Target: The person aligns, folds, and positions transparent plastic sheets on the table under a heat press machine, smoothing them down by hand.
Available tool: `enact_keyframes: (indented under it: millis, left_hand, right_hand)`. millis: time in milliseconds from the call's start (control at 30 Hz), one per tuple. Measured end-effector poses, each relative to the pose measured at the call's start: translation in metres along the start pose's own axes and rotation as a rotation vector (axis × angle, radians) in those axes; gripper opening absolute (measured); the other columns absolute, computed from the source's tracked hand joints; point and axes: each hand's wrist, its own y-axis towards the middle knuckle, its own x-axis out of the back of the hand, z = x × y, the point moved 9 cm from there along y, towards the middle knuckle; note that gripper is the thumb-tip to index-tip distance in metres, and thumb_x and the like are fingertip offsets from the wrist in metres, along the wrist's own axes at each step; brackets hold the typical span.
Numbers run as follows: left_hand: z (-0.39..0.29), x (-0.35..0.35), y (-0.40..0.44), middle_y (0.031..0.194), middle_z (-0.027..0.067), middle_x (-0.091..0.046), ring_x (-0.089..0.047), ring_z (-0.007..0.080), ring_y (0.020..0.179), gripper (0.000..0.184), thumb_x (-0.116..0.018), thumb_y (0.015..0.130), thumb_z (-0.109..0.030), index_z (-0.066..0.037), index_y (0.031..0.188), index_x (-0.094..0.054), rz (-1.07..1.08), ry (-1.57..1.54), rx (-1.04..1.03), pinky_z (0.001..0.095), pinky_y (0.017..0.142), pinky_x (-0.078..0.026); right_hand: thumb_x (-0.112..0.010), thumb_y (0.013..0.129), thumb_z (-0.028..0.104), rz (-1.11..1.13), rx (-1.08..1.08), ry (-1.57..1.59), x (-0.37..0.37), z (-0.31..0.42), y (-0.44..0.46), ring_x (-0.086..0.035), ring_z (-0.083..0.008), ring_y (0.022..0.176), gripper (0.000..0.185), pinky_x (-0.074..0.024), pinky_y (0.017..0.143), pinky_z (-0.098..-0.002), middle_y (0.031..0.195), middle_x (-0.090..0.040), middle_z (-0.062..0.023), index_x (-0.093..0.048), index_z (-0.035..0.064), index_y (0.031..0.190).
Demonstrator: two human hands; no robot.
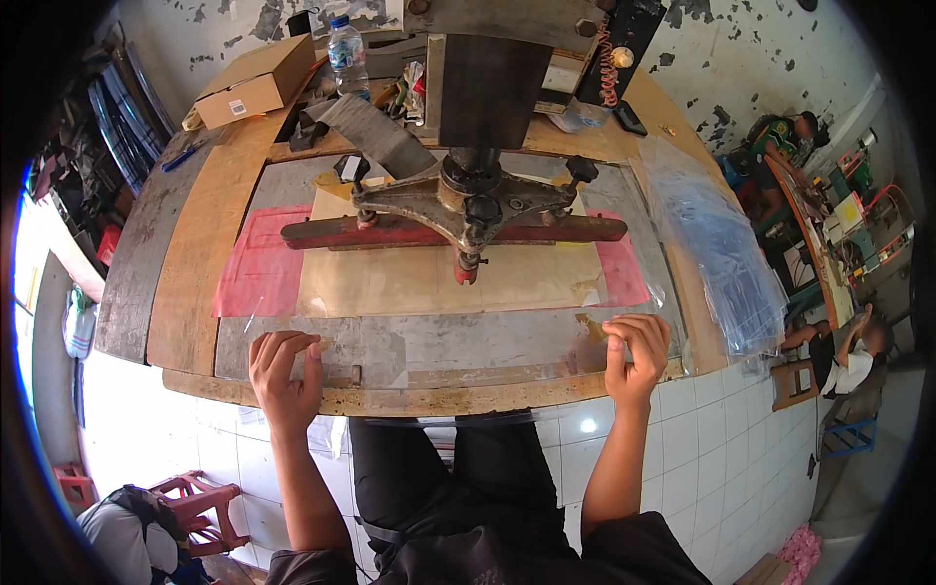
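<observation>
My left hand (285,378) is over the front left of the worktable, fingers curled and thumb drawn in to the index finger. Further right, my right hand (636,361) has a similar pinch near the front edge. Whatever either hand pinches is too thin or clear to make out. Faint clear film (458,422) shows along the table's front edge. Beyond my hands lies a cream sheet (429,288) with a pink strip (258,263) at its left and another pink strip (622,263) at its right. A press head (468,200) with a long red bar (390,232) sits above it.
Clear plastic sheets (731,273) are stacked at the right. A cardboard box (255,83), a water bottle (347,58) and a phone (630,119) lie at the back. A blue pen (178,159) is at the left. Two people sit at the far right; a red stool (210,512) stands lower left.
</observation>
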Motion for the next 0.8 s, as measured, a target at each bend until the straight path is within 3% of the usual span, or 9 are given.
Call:
enact_keyframes:
  millis: [367,533,800]
  left_hand:
    - [-0.001,0.003,0.000,0.093,0.0090,-0.075,-0.069,0.0314,0.090,0.003,-0.075,0.090,-0.006,-0.004,0.092,-0.074,-0.027,-0.014,-0.007,0.0435,0.089,-0.050]
    - [0.000,0.001,0.002,0.100,0.0089,-0.076,-0.070,0.0319,0.097,0.013,-0.079,0.089,-0.012,-0.005,0.099,-0.076,0.024,-0.020,0.019,0.0448,0.094,-0.050]
    - [0.003,-0.004,-0.001,0.113,0.0093,-0.075,-0.068,0.0323,0.108,0.027,-0.083,0.088,-0.020,-0.005,0.110,-0.078,0.090,-0.038,0.047,0.0461,0.103,-0.049]
  right_hand:
    - [-0.077,0.095,0.016,0.057,-0.021,-0.020,-0.006,-0.001,0.000,-0.072,-0.0279,0.093,0.011,-0.0475,0.093,-0.0422,0.095,-0.078,-0.0069,-0.076,0.0044,0.096]
    - [-0.081,0.091,0.016,0.196,-0.066,-0.010,-0.021,0.002,0.007,-0.069,-0.0281,0.109,0.027,-0.0473,0.101,-0.0451,0.117,-0.077,-0.0075,-0.076,0.0057,0.116]
    - [-0.080,0.090,0.011,0.326,-0.034,-0.120,-0.034,0.007,0.012,-0.063,-0.0306,0.125,0.040,-0.0446,0.110,-0.0475,0.134,-0.072,-0.0052,-0.076,0.0108,0.130]
